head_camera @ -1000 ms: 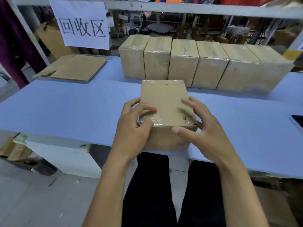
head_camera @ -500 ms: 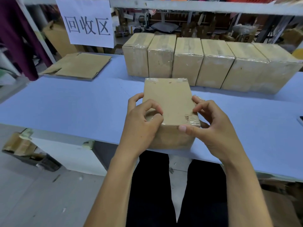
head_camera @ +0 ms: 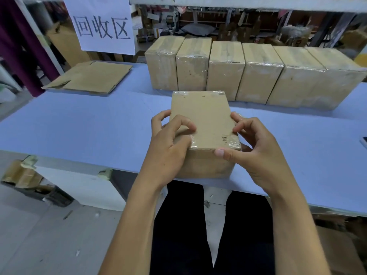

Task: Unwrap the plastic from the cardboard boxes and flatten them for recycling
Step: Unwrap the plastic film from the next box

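A cardboard box (head_camera: pixel 204 120) wrapped in clear plastic stands at the near edge of the blue table (head_camera: pixel 79 126). My left hand (head_camera: pixel 168 147) grips its near left corner, with fingertips curled onto the plastic at the top edge. My right hand (head_camera: pixel 256 153) holds the near right corner, thumb across the front top edge and fingers curled on the right side. Crinkled plastic (head_camera: pixel 228 140) shows at the near right top corner.
A row of several plastic-wrapped boxes (head_camera: pixel 246 72) stands behind, along the table's far side. Flattened cardboard (head_camera: pixel 93 76) lies at the far left under a white paper sign (head_camera: pixel 103 24). A dark flat object (head_camera: pixel 364 140) sits at the right edge.
My fingers have shifted on the box's near corners, the right hand's fingers curling closer to the right edge. The box stays in place; the view has tilted slightly.
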